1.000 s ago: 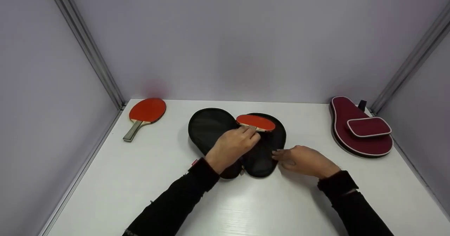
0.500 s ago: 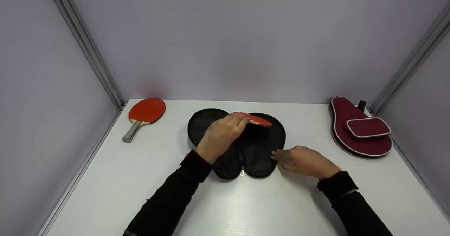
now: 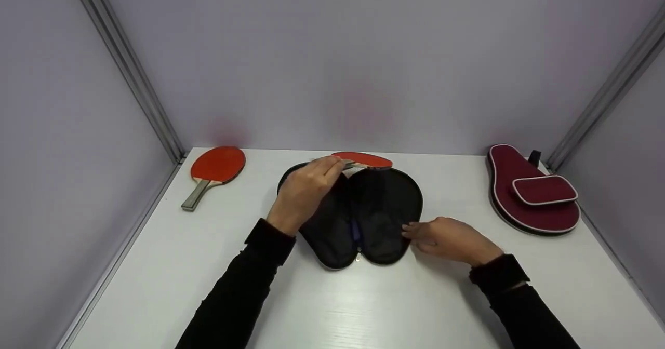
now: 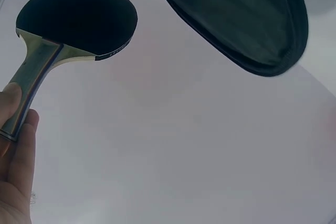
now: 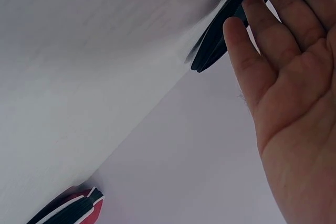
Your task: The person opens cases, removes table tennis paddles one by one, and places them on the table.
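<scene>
My left hand (image 3: 306,190) grips the handle of a table tennis bat (image 3: 366,160), held tilted above the far edge of an open black bat case (image 3: 387,209). In the left wrist view, thumb and fingers close around the wooden handle of the bat (image 4: 79,17), its dark side showing. The case lies spread in two halves joined along the middle, a zip pull at the near end. My right hand (image 3: 447,239) pinches the outer rim of the right half; in the right wrist view its fingertips meet the case edge (image 5: 215,48).
A second red bat (image 3: 218,164) lies at the back left of the white table (image 3: 343,312). A maroon bat case (image 3: 506,183) with white piping and a small pocket lies at the back right. Grey panels (image 3: 363,68) stand at the back and sides.
My left hand has lifted the bat up from the case's right half and carried it left and away, uncovering the case's inside. My right hand has stayed at the rim.
</scene>
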Demonstrator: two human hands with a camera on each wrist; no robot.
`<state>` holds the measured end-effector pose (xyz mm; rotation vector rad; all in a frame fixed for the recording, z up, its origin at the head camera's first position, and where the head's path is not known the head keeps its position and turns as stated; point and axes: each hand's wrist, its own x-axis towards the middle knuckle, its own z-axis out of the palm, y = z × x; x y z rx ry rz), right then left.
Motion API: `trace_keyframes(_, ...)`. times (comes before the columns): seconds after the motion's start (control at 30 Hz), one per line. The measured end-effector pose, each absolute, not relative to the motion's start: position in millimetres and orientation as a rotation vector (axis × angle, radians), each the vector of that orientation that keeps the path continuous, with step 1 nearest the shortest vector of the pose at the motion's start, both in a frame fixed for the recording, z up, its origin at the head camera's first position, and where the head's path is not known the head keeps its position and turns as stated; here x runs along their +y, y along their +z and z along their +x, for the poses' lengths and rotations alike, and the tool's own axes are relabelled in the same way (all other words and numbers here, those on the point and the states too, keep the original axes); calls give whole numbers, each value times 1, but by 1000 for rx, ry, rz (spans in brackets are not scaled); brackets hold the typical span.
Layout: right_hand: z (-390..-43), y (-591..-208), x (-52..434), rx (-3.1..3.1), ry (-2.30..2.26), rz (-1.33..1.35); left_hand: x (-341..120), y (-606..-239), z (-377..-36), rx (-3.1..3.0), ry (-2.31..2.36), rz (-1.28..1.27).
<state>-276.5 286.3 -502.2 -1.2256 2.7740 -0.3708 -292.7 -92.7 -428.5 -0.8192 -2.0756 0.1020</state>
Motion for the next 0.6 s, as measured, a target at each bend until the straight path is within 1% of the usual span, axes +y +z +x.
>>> trace_keyframes(0.3,-278,-501,289,2803,-369,-1220,-123,-426,-295,-2137,-42,-735)
trace_keyframes(0.6,-282,-501,306,2805,-398,-1160,-151,-426,-296,-2187,-110,-638)
